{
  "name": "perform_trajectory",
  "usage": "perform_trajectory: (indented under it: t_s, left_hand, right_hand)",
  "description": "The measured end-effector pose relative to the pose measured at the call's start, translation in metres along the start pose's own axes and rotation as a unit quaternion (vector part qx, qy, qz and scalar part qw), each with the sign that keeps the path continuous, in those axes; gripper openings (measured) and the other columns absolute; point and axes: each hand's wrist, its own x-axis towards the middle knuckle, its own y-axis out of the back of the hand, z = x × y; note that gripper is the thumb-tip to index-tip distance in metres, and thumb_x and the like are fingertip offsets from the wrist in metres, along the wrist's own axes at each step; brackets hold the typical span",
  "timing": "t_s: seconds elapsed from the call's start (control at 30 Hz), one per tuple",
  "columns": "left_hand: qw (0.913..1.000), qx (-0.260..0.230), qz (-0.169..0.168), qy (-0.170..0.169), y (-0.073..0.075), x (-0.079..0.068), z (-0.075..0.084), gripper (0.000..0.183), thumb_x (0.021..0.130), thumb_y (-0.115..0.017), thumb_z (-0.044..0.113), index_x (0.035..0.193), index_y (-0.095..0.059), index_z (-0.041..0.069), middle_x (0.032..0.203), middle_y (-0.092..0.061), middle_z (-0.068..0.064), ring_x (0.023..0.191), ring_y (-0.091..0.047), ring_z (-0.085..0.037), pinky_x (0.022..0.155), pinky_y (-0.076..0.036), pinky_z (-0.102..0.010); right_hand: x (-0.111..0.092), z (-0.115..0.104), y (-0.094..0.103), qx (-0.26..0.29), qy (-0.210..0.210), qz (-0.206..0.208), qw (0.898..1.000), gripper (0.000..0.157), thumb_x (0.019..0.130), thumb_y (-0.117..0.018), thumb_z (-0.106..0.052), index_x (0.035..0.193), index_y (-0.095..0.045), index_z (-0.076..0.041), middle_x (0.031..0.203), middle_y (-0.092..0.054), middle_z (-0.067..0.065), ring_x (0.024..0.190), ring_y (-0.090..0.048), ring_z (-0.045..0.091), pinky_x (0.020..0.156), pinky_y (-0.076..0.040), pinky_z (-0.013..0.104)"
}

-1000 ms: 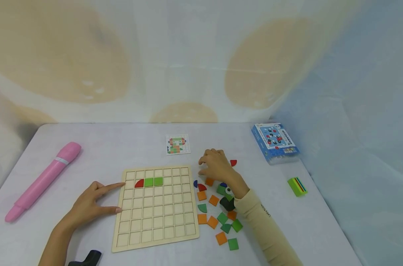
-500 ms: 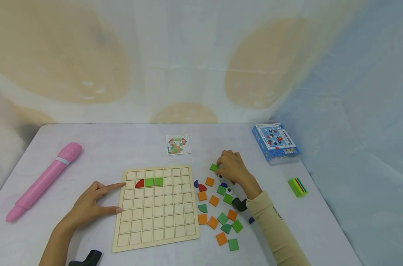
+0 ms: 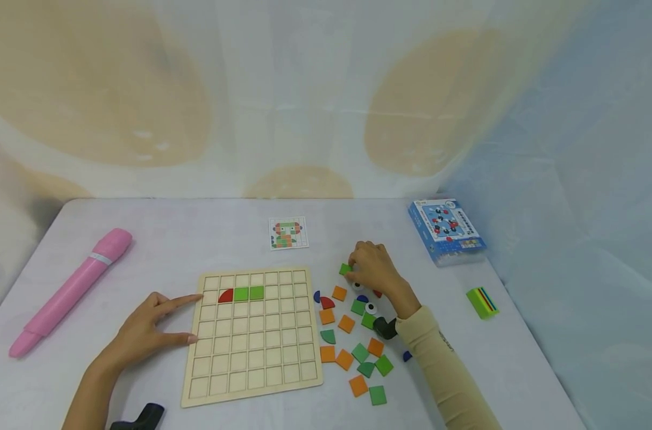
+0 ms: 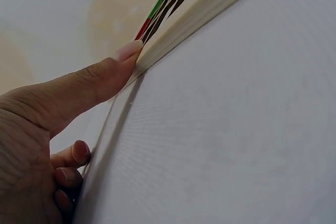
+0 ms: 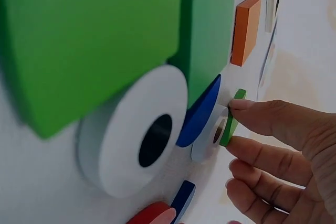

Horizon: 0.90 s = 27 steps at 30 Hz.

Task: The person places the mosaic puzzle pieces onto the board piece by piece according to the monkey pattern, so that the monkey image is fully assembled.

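A wooden grid board (image 3: 256, 359) lies on the white table, with a red quarter-circle tile (image 3: 226, 295) and two green square tiles (image 3: 248, 293) in a row in its upper left part. My left hand (image 3: 140, 331) touches the board's left edge with extended index finger and thumb; the left wrist view shows the thumb (image 4: 94, 80) against the rim. Right of the board's top corner, my right hand (image 3: 376, 267) pinches a green square tile (image 5: 234, 118) between thumb and index finger. Beside that tile is a white disc with a black dot (image 5: 206, 137), partly covered by it.
Loose orange, green, red and blue tiles (image 3: 346, 323) are scattered right of the board. A pattern card (image 3: 288, 233) lies behind it. A blue box (image 3: 446, 232) and a yellow-green block (image 3: 482, 303) sit at right, a pink microphone-shaped object (image 3: 70, 295) at left.
My right hand has moved rightward from near the board's top right corner and now pinches a green square tile, holding nearly still over the last half second. The left hand has stayed put.
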Motion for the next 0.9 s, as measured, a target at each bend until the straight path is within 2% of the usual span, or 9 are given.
perform_trajectory:
  t_s: [0.43,0.7,0.9]
  left_hand:
    - [1.0,-0.003,0.002,-0.009,0.006,0.003,0.003,0.083,0.067,-0.087,0.05,0.14,-0.058,0.022,0.093,-0.038,-0.007,0.082,-0.038,-0.02,0.07,-0.029,-0.03]
    - [0.9999,-0.002,0.007,-0.013,0.004,0.003,0.001,0.082,0.067,-0.088,0.049,0.139,-0.06,0.021,0.093,-0.039,-0.007,0.082,-0.038,-0.02,0.07,-0.029,-0.031]
    - [1.0,-0.002,0.004,-0.007,0.002,0.001,0.0,0.083,0.065,-0.088,0.05,0.138,-0.06,0.022,0.092,-0.038,-0.007,0.081,-0.037,-0.019,0.07,-0.029,-0.031]
  right_hand:
    - [0.0,-0.012,0.012,0.007,0.025,0.019,0.999,0.022,0.079,-0.082,-0.029,0.089,-0.078,-0.009,0.094,-0.061,0.003,0.093,-0.056,0.023,0.097,-0.041,0.051]
    - [0.008,-0.043,0.014,0.011,0.053,0.0,0.999,0.021,0.08,-0.08,-0.029,0.09,-0.078,-0.011,0.096,-0.063,0.002,0.095,-0.056,0.021,0.103,-0.038,0.049]
    - [0.013,-0.065,0.009,0.003,0.09,-0.011,0.996,0.021,0.082,-0.08,-0.033,0.091,-0.077,-0.014,0.099,-0.062,0.0,0.1,-0.056,0.021,0.103,-0.037,0.049]
